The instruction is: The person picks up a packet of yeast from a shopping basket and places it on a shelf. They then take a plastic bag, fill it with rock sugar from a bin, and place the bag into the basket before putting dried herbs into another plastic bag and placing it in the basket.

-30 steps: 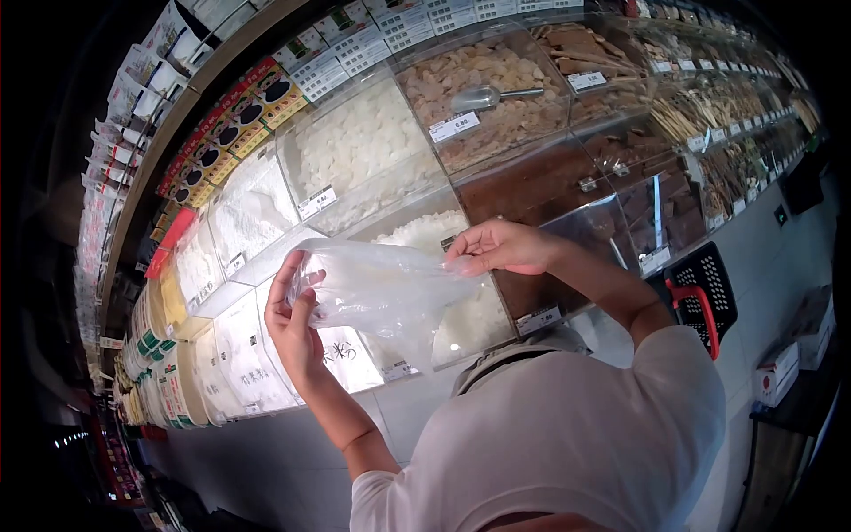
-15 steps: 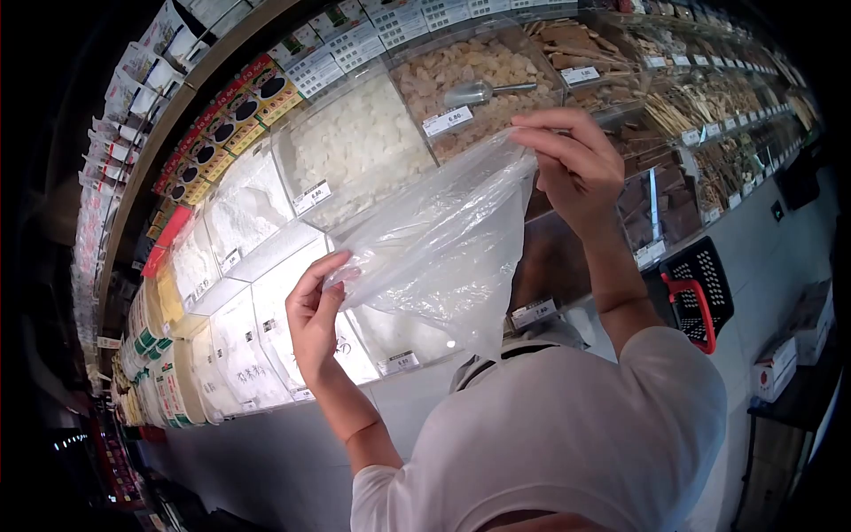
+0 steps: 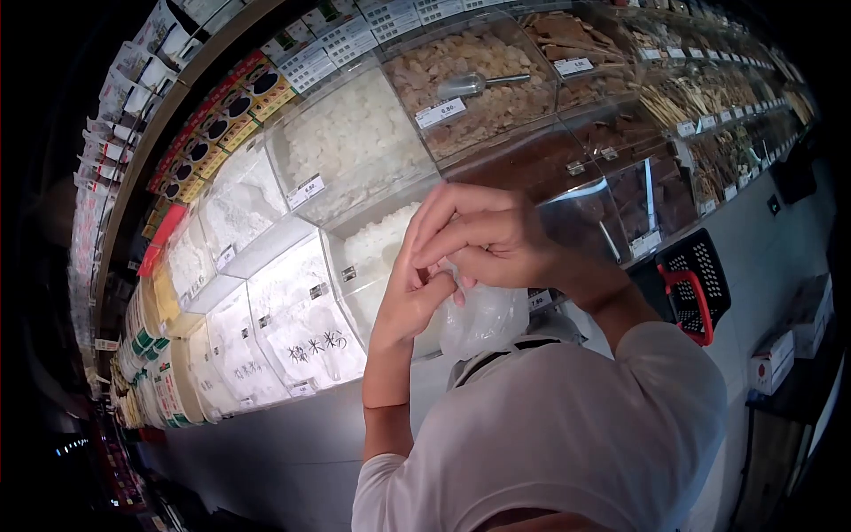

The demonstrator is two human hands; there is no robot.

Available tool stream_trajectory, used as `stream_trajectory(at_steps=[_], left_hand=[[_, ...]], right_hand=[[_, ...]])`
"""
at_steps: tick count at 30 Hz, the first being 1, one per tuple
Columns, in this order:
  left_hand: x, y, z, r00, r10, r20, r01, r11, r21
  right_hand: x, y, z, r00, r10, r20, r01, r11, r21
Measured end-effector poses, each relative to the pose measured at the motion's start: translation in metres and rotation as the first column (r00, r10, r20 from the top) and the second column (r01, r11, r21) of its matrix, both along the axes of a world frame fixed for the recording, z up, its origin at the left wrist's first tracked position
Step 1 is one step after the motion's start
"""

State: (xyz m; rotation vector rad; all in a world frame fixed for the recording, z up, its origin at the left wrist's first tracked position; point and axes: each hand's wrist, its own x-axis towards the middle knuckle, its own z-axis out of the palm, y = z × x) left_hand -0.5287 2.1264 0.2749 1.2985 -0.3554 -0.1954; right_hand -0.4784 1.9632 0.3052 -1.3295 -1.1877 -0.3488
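Observation:
A clear plastic bag (image 3: 486, 317) hangs bunched below my two hands, in front of my shirt. My left hand (image 3: 415, 297) pinches the gathered top of the bag, its fingers curled inward. Close against it, my right hand (image 3: 487, 235) has its fingers bent over the same gathered part, and they overlap the left fingertips. Just where the fingertips meet the plastic is partly hidden. Behind the hands lies a bin of white lumps (image 3: 381, 235), partly covered by my left hand.
Lidded bins of white powder (image 3: 306, 332) stand at left. Farther back are bins of white sugar lumps (image 3: 350, 133) and yellowish lumps (image 3: 470, 62) with a metal scoop (image 3: 465, 85). Dark brown slabs (image 3: 651, 191) fill bins at right. A black basket with a red handle (image 3: 696, 297) is at right.
My hands, held apart with the bag stretched between them, have come together. The bag's top is now gathered between the fingers, and its body hangs below.

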Motion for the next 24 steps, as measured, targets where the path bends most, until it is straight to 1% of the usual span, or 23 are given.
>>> stream_trajectory(at_steps=[1, 2, 3, 4, 6, 9, 11, 12, 13, 16, 17, 20, 23, 24], left_hand=[[0.003, -0.003, -0.01, 0.998, -0.049, 0.025, 0.049, 0.999, -0.007], [0.006, -0.006, -0.016, 0.993, -0.063, 0.096, 0.064, 0.998, -0.003], [0.006, -0.009, -0.021, 0.995, -0.044, 0.086, 0.047, 0.998, -0.029], [0.006, -0.014, -0.02, 0.997, -0.026, 0.077, 0.03, 0.998, -0.055], [0.001, -0.027, 0.001, 0.992, 0.06, -0.11, -0.076, 0.986, -0.149], [0.009, -0.027, -0.015, 1.0, 0.022, -0.017, -0.025, 0.97, -0.241], [0.008, -0.034, -0.007, 0.999, 0.025, -0.024, -0.031, 0.962, -0.272], [0.007, -0.038, -0.005, 0.999, 0.031, -0.033, -0.039, 0.957, -0.288], [0.008, -0.039, -0.008, 1.0, -0.011, 0.025, 0.017, 0.96, -0.28], [0.011, -0.051, -0.01, 0.99, 0.001, 0.143, 0.027, 0.982, -0.187], [0.012, -0.053, -0.011, 0.989, -0.004, 0.147, 0.025, 0.989, -0.144], [0.013, -0.066, -0.006, 0.991, -0.029, 0.133, 0.048, 0.989, -0.143], [0.019, -0.088, -0.001, 0.995, -0.006, 0.103, 0.021, 0.988, -0.15], [0.023, -0.097, -0.002, 0.994, -0.037, 0.107, 0.055, 0.984, -0.168]], right_hand=[[-0.002, 0.001, -0.001, 0.999, 0.028, 0.021, -0.028, 0.999, -0.019], [-0.007, -0.003, 0.001, 0.999, 0.046, -0.011, -0.047, 0.998, -0.047], [-0.011, -0.006, 0.001, 0.997, 0.062, -0.044, -0.065, 0.995, -0.074], [-0.015, -0.011, -0.003, 0.994, 0.031, -0.101, -0.034, 0.999, -0.027], [-0.02, -0.021, -0.013, 0.976, -0.031, -0.216, 0.046, 0.997, 0.067], [-0.02, -0.035, -0.019, 0.989, -0.116, -0.093, 0.123, 0.989, 0.077], [-0.027, -0.044, -0.021, 0.978, -0.203, 0.043, 0.206, 0.974, -0.094], [-0.032, -0.046, -0.024, 0.968, -0.237, 0.084, 0.246, 0.961, -0.129], [-0.036, -0.048, -0.028, 0.955, -0.268, 0.127, 0.286, 0.944, -0.162], [-0.035, -0.069, -0.035, 0.93, -0.317, 0.185, 0.355, 0.906, -0.229], [-0.037, -0.07, -0.028, 0.929, -0.357, 0.099, 0.37, 0.91, -0.187], [-0.036, -0.092, -0.028, 0.935, -0.34, -0.102, 0.325, 0.936, -0.138], [-0.032, -0.132, -0.02, 0.922, -0.354, -0.154, 0.369, 0.927, 0.076], [-0.029, -0.144, -0.018, 0.915, -0.313, -0.255, 0.37, 0.903, 0.218]])
